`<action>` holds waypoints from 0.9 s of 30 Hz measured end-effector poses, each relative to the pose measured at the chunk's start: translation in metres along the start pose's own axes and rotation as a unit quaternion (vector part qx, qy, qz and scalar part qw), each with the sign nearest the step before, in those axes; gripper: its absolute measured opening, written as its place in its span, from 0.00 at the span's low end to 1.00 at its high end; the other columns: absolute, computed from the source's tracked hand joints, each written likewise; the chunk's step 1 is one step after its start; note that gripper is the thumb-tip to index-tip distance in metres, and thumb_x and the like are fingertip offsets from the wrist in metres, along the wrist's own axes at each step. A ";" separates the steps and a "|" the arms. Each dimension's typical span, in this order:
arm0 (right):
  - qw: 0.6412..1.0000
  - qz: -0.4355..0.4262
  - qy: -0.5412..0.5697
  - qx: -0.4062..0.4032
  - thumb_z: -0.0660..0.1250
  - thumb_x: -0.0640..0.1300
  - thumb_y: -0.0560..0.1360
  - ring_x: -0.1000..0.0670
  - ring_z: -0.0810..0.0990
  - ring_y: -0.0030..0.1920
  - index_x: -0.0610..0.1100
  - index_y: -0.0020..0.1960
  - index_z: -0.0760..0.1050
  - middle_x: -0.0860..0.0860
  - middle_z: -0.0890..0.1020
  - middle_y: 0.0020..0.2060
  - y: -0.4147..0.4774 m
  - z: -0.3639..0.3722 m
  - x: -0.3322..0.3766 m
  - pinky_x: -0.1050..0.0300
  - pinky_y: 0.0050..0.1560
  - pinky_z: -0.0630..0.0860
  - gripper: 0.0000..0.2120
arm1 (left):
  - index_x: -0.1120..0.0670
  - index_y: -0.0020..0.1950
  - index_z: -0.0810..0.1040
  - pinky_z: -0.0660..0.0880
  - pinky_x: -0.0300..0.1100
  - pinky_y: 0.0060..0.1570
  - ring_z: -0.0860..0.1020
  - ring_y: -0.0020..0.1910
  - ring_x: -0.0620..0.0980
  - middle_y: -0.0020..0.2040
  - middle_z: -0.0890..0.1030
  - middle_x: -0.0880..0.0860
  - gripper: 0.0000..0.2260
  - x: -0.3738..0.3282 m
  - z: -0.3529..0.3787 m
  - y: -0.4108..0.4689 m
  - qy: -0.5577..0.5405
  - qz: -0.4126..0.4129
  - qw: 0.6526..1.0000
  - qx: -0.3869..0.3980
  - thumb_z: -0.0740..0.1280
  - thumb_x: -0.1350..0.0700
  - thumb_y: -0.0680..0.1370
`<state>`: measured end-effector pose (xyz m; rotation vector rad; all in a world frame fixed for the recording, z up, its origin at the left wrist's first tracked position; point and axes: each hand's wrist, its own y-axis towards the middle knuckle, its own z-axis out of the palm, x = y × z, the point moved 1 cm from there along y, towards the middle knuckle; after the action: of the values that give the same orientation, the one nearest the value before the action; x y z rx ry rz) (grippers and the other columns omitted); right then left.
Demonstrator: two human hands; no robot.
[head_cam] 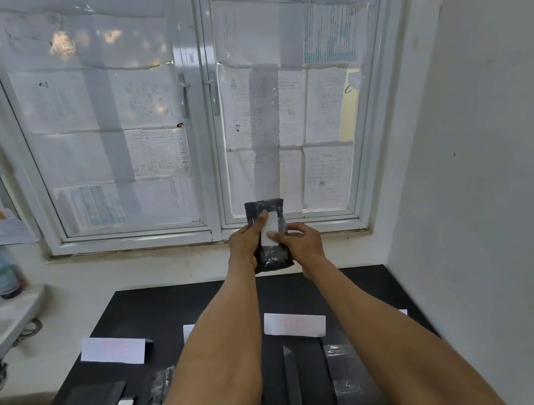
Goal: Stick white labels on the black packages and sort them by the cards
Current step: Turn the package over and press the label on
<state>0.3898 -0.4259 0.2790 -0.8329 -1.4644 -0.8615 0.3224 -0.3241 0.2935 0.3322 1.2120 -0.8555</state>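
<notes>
Fingers (263,218) of both hands grip an upright, crinkled black package (268,235) bearing a white label (271,227).

Both hands hold a black package (269,236) up at twelve o'clock, before the window (196,109). The left hand (243,245) grips its left edge; the right hand (299,241) presses a white label (272,232) onto its front. On the black table (204,302), cards (294,324) stand with more packages (350,373) at six o'clock.
</notes>
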 end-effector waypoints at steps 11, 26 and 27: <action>0.989 0.028 -0.076 -0.125 0.63 0.65 0.73 0.52 0.70 0.30 0.43 0.32 0.70 0.50 0.73 0.28 -0.001 0.036 0.001 0.58 0.33 0.67 0.26 | 0.56 0.62 0.75 0.80 0.46 0.48 0.81 0.48 0.54 0.48 0.82 0.56 0.22 -0.014 -0.047 -0.016 0.067 -0.049 0.982 0.170 0.63 0.75 0.74; 0.942 0.171 0.044 0.286 0.68 0.32 0.73 0.41 0.80 0.55 0.46 0.63 0.70 0.42 0.79 0.57 -0.031 0.161 -0.057 0.46 0.47 0.82 0.20 | 0.61 0.49 0.75 0.77 0.49 0.48 0.76 0.47 0.60 0.47 0.77 0.61 0.19 -0.019 -0.197 -0.002 0.085 -0.099 0.987 -0.091 0.51 0.76 0.68; 0.934 0.185 0.044 0.303 0.67 0.32 0.73 0.40 0.80 0.56 0.45 0.63 0.70 0.42 0.78 0.58 -0.029 0.170 -0.062 0.45 0.47 0.81 0.21 | 0.61 0.46 0.73 0.77 0.49 0.45 0.76 0.47 0.60 0.45 0.76 0.61 0.16 -0.019 -0.209 0.001 0.092 -0.109 0.985 -0.100 0.52 0.75 0.67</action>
<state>0.2879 -0.2913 0.2081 -0.5601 -1.3259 -0.1371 0.1796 -0.1814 0.2373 0.1179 1.5152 -0.8950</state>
